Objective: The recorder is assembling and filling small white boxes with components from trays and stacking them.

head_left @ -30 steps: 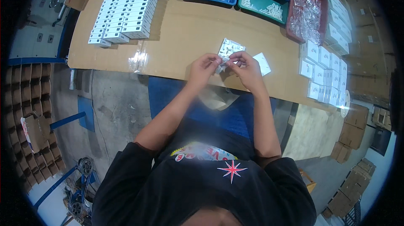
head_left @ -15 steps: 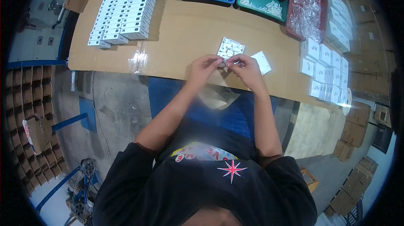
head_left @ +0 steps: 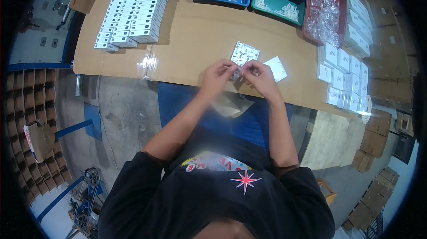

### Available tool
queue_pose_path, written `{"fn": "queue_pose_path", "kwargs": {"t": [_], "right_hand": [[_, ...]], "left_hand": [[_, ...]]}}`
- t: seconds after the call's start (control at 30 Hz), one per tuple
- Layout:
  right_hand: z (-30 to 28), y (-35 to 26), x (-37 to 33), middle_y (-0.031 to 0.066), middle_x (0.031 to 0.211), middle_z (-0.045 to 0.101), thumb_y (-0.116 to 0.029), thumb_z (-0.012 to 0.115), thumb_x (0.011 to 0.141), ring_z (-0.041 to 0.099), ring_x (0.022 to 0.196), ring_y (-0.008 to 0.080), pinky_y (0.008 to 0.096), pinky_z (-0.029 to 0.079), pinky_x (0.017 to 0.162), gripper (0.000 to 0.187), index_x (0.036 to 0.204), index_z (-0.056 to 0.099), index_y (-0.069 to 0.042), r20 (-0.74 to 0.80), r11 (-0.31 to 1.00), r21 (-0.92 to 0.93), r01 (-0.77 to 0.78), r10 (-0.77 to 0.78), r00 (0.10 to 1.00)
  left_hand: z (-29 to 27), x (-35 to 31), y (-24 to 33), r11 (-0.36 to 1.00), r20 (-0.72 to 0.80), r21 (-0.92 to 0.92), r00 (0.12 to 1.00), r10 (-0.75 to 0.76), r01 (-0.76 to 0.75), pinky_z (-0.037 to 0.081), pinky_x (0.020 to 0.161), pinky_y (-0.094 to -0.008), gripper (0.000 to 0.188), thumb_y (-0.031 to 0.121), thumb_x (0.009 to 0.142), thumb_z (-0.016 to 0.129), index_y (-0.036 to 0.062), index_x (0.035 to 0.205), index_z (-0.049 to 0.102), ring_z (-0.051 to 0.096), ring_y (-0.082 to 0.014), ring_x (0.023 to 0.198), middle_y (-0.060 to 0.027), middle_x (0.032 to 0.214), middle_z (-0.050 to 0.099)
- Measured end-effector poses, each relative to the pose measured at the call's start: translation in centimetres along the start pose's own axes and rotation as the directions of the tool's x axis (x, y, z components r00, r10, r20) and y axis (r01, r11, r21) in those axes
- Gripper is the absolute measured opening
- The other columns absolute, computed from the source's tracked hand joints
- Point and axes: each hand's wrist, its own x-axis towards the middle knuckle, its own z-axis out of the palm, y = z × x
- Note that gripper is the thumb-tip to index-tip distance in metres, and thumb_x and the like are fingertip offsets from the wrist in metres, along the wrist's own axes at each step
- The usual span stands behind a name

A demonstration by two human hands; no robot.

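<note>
My left hand (head_left: 217,77) and my right hand (head_left: 262,78) meet near the table's front edge, fingertips pinched. Between them is a small clear plastic bag (head_left: 236,75), mostly covered by my fingers; its contents are too small to make out. Just beyond my fingertips lies an open white box (head_left: 244,52) with several small white and metallic parts in it. A flat white square piece (head_left: 276,69), perhaps a lid, rests to the right of my right hand.
Stacked white boxes (head_left: 129,21) fill the table's (head_left: 187,38) left; more white boxes (head_left: 342,74) stand at the right. Along the back are a blue tray (head_left: 219,0), a green tray (head_left: 263,10) with white plugs, and a red tray (head_left: 314,38) of clear plastic bags.
My fingertips have parted slightly and more of the clear bag shows between them. The view has shifted a little; the box and trays stay where they were.
</note>
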Motion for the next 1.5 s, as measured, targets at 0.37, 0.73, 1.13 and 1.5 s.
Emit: {"fn": "queue_pose_path", "kwargs": {"t": [0.37,0.73,1.13,1.5], "right_hand": [[-1.9,0.7,0.8,0.0008,0.078,0.065,-0.008,0.070,0.096,0.058,0.065,0.0059,0.0226,0.049,0.056,0.012,0.104,0.071,0.001,-0.016,0.995,0.096,0.004,-0.002,1.000],[-1.4,4.1,3.8,0.0054,0.091,0.070,-0.006,0.071,0.091,0.060,0.076,0.0136,0.0292,0.051,0.069,0.012,0.102,0.073,-0.002,-0.190,0.934,-0.261,0.244,-0.298,0.936],[-1.6,3.6,3.3,0.0095,0.110,0.067,-0.013,0.075,0.081,0.058,0.097,0.0297,0.0411,0.049,0.085,0.011,0.089,0.078,-0.005,-0.066,0.563,-0.721,0.404,-0.636,0.769],[-1.4,4.5,3.4,0.0084,0.109,0.066,-0.007,0.072,0.080,0.059,0.101,0.0300,0.0419,0.047,0.087,0.013,0.091,0.078,-0.007,-0.174,0.571,-0.768,0.291,-0.623,0.762]], "left_hand": [[0.0,0.4,0.9,0.993,-0.078,0.082,0.993,0.088,-0.082,0.054,0.077,-0.0255,0.019,0.009,0.101,0.063,0.0023,0.117,0.071,0.065,-0.0102,0.090,-0.0058,0.104,0.071],[0.3,0.0,0.4,0.748,0.118,0.597,0.954,0.275,-0.289,0.053,0.074,-0.0292,0.026,0.009,0.092,0.069,0.0053,0.118,0.071,0.062,-0.0169,0.081,-0.0081,0.112,0.061],[0.8,0.3,1.3,0.438,0.222,0.806,0.890,0.398,-0.398,0.052,0.089,-0.0405,0.044,0.014,0.088,0.072,0.0110,0.131,0.065,0.061,-0.0273,0.095,-0.0106,0.129,0.055],[1.9,0.2,1.7,0.220,0.306,0.887,0.873,0.379,-0.407,0.050,0.088,-0.0438,0.047,0.020,0.088,0.071,0.0079,0.132,0.062,0.060,-0.0287,0.100,-0.0096,0.130,0.057]]}}
